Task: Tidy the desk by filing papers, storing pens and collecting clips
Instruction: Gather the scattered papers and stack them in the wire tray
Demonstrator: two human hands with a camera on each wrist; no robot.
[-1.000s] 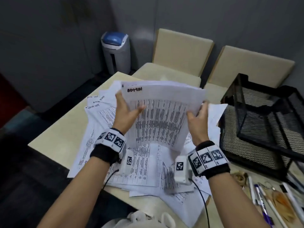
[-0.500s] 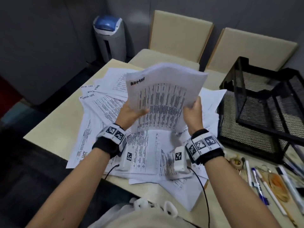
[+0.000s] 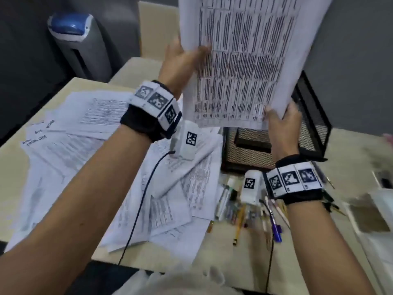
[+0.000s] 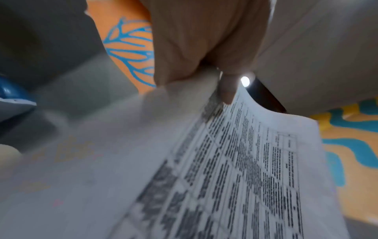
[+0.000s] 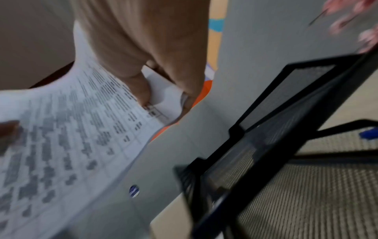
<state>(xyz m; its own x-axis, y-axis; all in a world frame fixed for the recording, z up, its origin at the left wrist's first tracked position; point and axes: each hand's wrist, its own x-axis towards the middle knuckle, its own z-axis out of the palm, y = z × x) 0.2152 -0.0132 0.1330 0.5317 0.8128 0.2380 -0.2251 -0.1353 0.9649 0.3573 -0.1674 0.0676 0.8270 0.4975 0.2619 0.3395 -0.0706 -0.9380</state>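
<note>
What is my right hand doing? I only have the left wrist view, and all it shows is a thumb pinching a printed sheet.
Observer: Your right hand grips the lower right corner of the same held papers, so both hands hold them up off the desk.
Operator: Where could they be filed?
Observer: A black mesh tray stands on the desk, partly hidden behind the held papers' lower edge.
Operator: What else needs tidying?
Observer: Loose papers lie strewn under your left forearm, and pens lie scattered in front of the tray.
</note>
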